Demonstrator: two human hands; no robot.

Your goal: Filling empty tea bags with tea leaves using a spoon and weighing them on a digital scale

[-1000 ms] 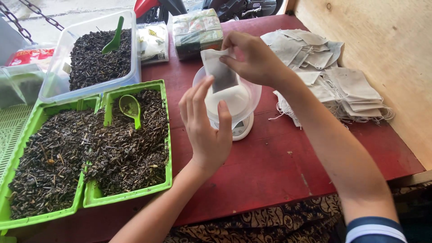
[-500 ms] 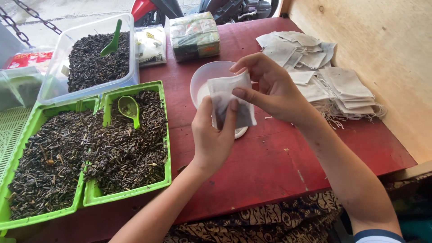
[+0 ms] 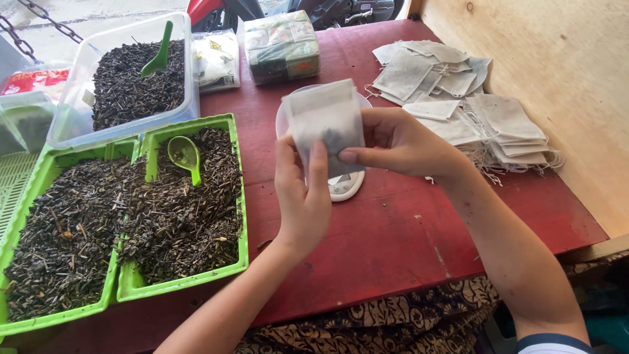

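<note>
Both my hands hold up a white filter tea bag (image 3: 325, 124) with dark leaves showing through it. My left hand (image 3: 303, 196) pinches its lower left side, thumb on the front. From the right, my right hand (image 3: 400, 144) grips the bag's edge. Behind the bag, a small white scale (image 3: 345, 185) with a clear bowl (image 3: 283, 118) on top stands on the red table (image 3: 393, 242), mostly hidden.
Two green trays (image 3: 187, 282) of dried tea leaves lie at the left, one with a green scoop (image 3: 185, 155). A clear tub (image 3: 131, 82) of darker leaves with another scoop sits behind. Empty filter bags (image 3: 472, 111) are piled at the right, wrapped packets (image 3: 282, 46) at the back.
The bag came off the bowl on the scale and rose toward me. Both hands now hold it upright by its sides.
</note>
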